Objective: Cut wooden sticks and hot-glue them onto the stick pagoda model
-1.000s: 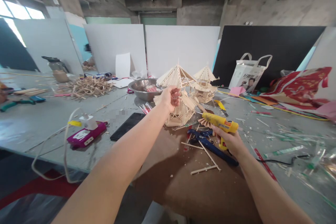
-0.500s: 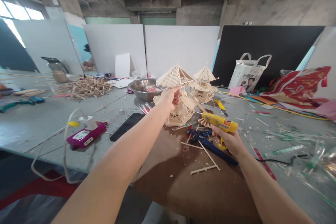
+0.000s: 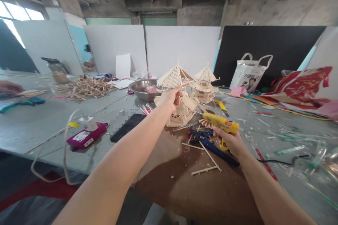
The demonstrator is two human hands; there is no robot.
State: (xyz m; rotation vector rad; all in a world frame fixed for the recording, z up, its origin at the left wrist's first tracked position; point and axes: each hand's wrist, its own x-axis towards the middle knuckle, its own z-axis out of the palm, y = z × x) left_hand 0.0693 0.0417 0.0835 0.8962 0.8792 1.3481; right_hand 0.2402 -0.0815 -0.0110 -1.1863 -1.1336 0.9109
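Note:
A two-tiered pavilion model made of thin wooden sticks [image 3: 182,112] stands at the centre, its pointed roof on top. My left hand [image 3: 171,99] reaches out to it, fingers closed at the lower edge of the upper roof; the fingertips are partly hidden. My right hand [image 3: 230,141] is wrapped around the handle of a yellow hot glue gun [image 3: 220,122], whose nozzle points left towards the model's lower tier. Beneath the gun lie blue-handled pliers [image 3: 211,144] and several loose sticks [image 3: 204,171] on a brown board [image 3: 169,190].
Behind stands a second stick pavilion [image 3: 206,91], with a metal bowl [image 3: 141,89] to its left. A phone [image 3: 128,127], a purple power strip [image 3: 86,137] and a stick pile [image 3: 87,89] lie leftward. Another person's hand [image 3: 10,87] shows at the left edge.
Another person's hand has come into view at the far left, above the teal-handled tool. Both my hands, the glue gun and the model stay practically where they were.

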